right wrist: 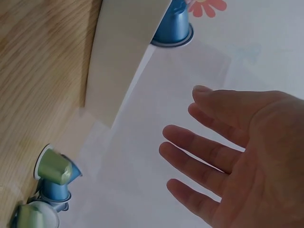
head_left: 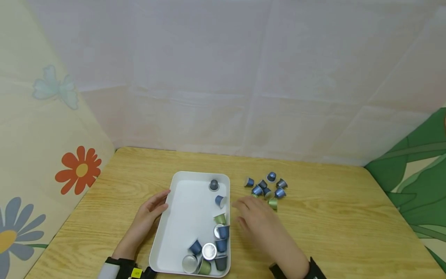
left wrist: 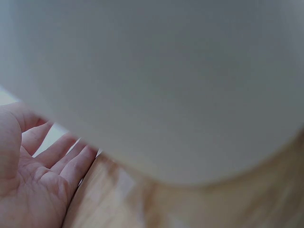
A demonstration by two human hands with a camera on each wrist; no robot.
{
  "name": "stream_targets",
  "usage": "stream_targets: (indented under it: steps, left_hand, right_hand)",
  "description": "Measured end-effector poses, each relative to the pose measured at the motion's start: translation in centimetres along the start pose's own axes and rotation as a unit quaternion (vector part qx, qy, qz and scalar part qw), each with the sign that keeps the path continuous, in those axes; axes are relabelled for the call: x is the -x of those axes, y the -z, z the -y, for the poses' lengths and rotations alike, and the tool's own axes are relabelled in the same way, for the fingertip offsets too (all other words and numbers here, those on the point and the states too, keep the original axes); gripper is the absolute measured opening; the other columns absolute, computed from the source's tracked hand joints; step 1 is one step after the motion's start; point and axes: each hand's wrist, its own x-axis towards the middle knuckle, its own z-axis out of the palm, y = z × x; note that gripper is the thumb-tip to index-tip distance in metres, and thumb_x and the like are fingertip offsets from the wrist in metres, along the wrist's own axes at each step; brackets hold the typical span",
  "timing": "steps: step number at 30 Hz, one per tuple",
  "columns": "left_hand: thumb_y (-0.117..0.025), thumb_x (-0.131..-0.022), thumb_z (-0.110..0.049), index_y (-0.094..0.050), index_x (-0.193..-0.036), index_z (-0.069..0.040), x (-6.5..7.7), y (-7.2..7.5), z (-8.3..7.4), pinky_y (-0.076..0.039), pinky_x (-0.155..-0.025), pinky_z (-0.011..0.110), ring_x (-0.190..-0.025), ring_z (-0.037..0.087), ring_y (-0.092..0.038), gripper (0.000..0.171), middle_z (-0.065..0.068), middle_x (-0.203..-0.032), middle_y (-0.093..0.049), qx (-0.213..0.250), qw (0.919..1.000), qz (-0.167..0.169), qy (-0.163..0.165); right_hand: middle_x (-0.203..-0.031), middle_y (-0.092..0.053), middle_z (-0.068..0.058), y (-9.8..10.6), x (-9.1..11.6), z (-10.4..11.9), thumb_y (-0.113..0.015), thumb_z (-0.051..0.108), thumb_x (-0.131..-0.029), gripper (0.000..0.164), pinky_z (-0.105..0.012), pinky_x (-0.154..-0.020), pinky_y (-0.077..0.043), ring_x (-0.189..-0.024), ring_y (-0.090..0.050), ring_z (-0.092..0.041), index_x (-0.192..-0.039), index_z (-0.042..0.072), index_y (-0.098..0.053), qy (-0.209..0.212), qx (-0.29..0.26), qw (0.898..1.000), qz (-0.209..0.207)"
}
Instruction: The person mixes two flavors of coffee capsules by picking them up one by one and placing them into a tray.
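Observation:
A white tray (head_left: 184,209) holds several coffee capsules, blue, green, grey and silver-lidded, mostly along its right side and near end. My left hand (head_left: 148,215) rests its fingers against the tray's left edge; in the left wrist view the tray's side (left wrist: 156,109) fills most of the picture. Between the tray and a loose group of capsules, my right hand (head_left: 259,223) is held over the table with nothing in it. Its fingers are apart and loosely extended in the right wrist view. A green capsule (head_left: 273,204) lies just beyond this hand, partly beside blue ones (head_left: 280,193).
The wooden table (head_left: 334,217) reaches to a pale cloth backdrop (head_left: 209,77). A flower-printed cloth (head_left: 31,155) stands at the left, and green leaf print (head_left: 421,193) is at the right. In the right wrist view, a blue capsule (right wrist: 172,26) shows past the tray wall.

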Motion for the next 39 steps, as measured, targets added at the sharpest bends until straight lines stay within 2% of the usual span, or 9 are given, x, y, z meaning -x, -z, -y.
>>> stream_targets:
  steps: [3, 6, 11, 28, 39]
  left_hand:
    - [-0.061, -0.099, -0.015, -0.047, -0.145, -0.001, 0.0, 0.0, 0.0, -0.046, -0.093, 0.019, -0.125, 0.012, -0.050, 0.050, 0.016, -0.148, -0.046, -0.005, 1.0000, -0.001, -0.001]
    - [-0.061, -0.099, -0.015, -0.047, -0.145, -0.001, 0.0, 0.0, 0.0, -0.046, -0.093, 0.019, -0.129, 0.020, -0.047, 0.050, 0.016, -0.148, -0.046, -0.004, 1.0000, -0.001, 0.001]
    - [-0.061, -0.099, -0.015, -0.046, -0.145, -0.001, 0.0, -0.1, 0.0, -0.046, -0.093, 0.018, -0.134, 0.028, -0.043, 0.050, 0.015, -0.149, -0.045, -0.002, 1.0000, -0.002, 0.004]
    - [-0.061, -0.099, -0.016, -0.045, -0.146, -0.001, 0.0, 0.0, 0.0, -0.046, -0.094, 0.018, -0.136, 0.029, -0.041, 0.051, 0.015, -0.150, -0.044, 0.003, 1.0000, 0.004, 0.002]
    - [-0.060, -0.100, -0.016, -0.045, -0.146, -0.002, -0.1, 0.0, -0.1, -0.045, -0.094, 0.017, -0.137, 0.029, -0.040, 0.050, 0.015, -0.151, -0.043, 0.005, 1.0000, 0.007, 0.004]
  right_hand:
    - [-0.112, -0.066, -0.010, -0.1, 0.0, -0.5, -0.082, 0.009, -0.079, 0.037, -0.049, -0.095, -0.049, -0.106, -0.062, -0.029, -0.113, 0.005, -0.069, -0.016, 0.000, 1.000, 0.010]
    - [-0.112, -0.066, -0.010, -0.1, 0.1, -0.9, -0.082, 0.009, -0.079, 0.036, -0.049, -0.095, -0.049, -0.106, -0.062, -0.029, -0.113, 0.006, -0.069, -0.028, 0.003, 0.999, 0.015]
    - [-0.112, -0.066, -0.011, -0.2, 0.1, -1.3, -0.083, 0.009, -0.079, 0.037, -0.049, -0.094, -0.049, -0.105, -0.062, -0.029, -0.113, 0.006, -0.069, -0.034, 0.007, 0.999, 0.016]
    - [-0.101, -0.068, -0.009, -0.1, 0.3, -3.8, -0.085, 0.003, -0.075, 0.034, -0.042, -0.082, -0.054, -0.093, -0.065, -0.028, -0.104, 0.001, -0.069, -0.029, 0.002, 0.999, -0.013]
    - [-0.101, -0.069, -0.010, -0.2, 0.4, -4.5, -0.085, 0.000, -0.073, 0.032, -0.040, -0.076, -0.056, -0.088, -0.066, -0.027, -0.101, 0.001, -0.070, -0.048, -0.002, 0.999, -0.008]
